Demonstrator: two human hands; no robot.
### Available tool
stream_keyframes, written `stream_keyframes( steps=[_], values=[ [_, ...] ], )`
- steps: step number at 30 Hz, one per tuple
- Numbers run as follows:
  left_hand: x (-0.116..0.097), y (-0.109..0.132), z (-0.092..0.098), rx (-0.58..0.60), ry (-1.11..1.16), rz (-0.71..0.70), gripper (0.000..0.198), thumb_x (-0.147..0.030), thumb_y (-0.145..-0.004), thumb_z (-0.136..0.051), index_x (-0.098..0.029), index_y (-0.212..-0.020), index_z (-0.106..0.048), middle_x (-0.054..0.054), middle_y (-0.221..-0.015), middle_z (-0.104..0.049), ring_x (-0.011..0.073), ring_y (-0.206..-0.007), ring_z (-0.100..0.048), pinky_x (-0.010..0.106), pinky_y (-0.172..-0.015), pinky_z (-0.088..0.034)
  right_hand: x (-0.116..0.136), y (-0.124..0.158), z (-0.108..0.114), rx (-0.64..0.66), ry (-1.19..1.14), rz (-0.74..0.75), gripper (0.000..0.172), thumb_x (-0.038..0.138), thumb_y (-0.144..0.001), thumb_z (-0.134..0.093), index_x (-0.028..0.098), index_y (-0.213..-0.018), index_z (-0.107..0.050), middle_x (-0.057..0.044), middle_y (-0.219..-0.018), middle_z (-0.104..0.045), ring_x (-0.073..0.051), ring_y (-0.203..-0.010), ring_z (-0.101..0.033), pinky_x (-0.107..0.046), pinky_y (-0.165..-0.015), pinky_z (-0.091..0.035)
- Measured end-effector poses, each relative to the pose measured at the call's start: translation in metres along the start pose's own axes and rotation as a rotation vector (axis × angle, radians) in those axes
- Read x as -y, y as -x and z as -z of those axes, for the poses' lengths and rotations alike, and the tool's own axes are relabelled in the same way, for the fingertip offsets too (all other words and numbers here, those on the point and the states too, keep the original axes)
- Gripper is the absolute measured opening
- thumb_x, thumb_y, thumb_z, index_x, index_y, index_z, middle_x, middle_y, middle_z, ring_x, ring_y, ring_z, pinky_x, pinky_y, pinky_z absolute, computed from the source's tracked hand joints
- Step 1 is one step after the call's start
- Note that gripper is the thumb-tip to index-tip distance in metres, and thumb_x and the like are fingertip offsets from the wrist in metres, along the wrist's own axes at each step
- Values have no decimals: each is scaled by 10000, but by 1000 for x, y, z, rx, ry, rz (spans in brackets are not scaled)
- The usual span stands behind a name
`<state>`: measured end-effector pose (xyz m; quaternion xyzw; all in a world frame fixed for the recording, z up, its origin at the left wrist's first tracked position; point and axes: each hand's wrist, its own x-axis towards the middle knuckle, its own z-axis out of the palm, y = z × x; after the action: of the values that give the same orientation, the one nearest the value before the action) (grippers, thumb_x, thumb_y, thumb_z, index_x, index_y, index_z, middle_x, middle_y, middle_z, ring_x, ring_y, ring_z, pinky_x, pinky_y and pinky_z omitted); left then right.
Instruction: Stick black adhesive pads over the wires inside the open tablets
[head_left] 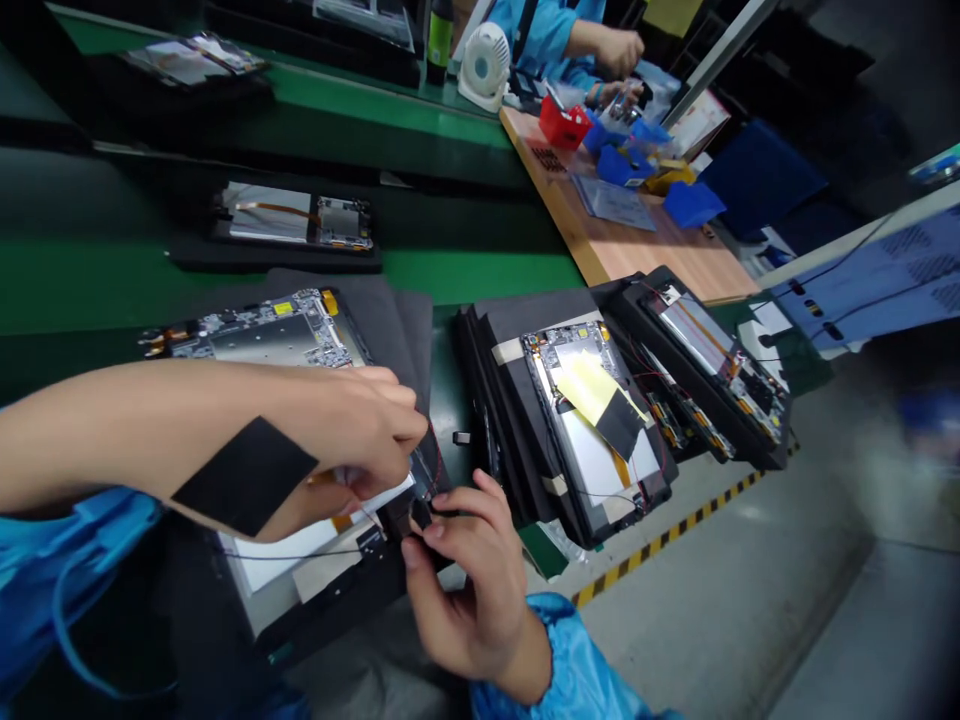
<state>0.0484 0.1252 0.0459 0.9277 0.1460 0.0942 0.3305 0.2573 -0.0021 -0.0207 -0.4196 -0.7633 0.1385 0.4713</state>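
An opened tablet in a black frame (315,590) lies under my hands, its white inner panel showing and thin black and red wires running across it. My right hand (465,580) pinches a small black part (409,517) at the tablet's corner. My left hand (360,430), with a black patch (244,475) on the forearm, curls over the same corner, and its fingertips are hidden. An orange flex strip (326,478) shows beneath that palm. To the left lies an open tablet with an exposed metal-shielded board (262,335), on a dark mat (397,340).
Several more opened tablets (592,420) lie stacked on dark mats to the right, on a green conveyor belt (480,275). Beyond is a wooden bench (660,245) with a red basket (564,122) and blue pads. A co-worker's hands (619,50) work at the far end.
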Motion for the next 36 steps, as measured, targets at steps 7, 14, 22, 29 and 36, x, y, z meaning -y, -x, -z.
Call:
stream_keyframes(
  steps=[7,14,22,29,36],
  values=[
    [4,-17,-11,-41,-65,25,239,-118,-766,-702,-221,-686,-502,-11,-818,-606,194,-758,-501,397,-787,-348,-8,16,-2,13,-17,-4,592,83,-743,-699,382,-1235,-562,57,-835,-819,-231,-713,-718,-513,-965,-512],
    [10,-22,-10,-50,30,30,195,-112,-784,-732,-222,-771,-573,-9,-1004,-641,199,-921,-558,361,-848,-364,-6,12,5,33,-30,51,579,128,-802,-691,311,-1336,-559,17,-874,-839,-217,-680,-667,-450,-822,-507],
    [15,-26,-13,-29,83,12,146,-167,-846,-740,-249,-921,-645,-34,-938,-710,188,-920,-613,359,-857,-353,9,-8,30,32,-605,-607,197,264,-973,-720,275,-1169,-708,-26,-805,-769,-194,-727,-692,-320,-696,-542],
    [25,-29,-17,-79,160,-31,153,-155,-819,-829,-251,-792,-713,-60,-861,-717,155,-865,-630,342,-836,-355,10,-29,44,118,-1112,-1079,284,472,-918,-772,198,-974,-728,89,-480,-423,-70,-407,-277,-198,-414,-254],
    [27,-30,-18,-101,163,-31,159,-129,-802,-792,-220,-745,-675,-55,-813,-673,140,-796,-598,317,-822,-383,5,-38,47,404,-1083,-1153,452,557,-945,-722,152,-1145,-717,97,-474,-489,-46,-348,-283,-173,-364,-250]
  ],
)
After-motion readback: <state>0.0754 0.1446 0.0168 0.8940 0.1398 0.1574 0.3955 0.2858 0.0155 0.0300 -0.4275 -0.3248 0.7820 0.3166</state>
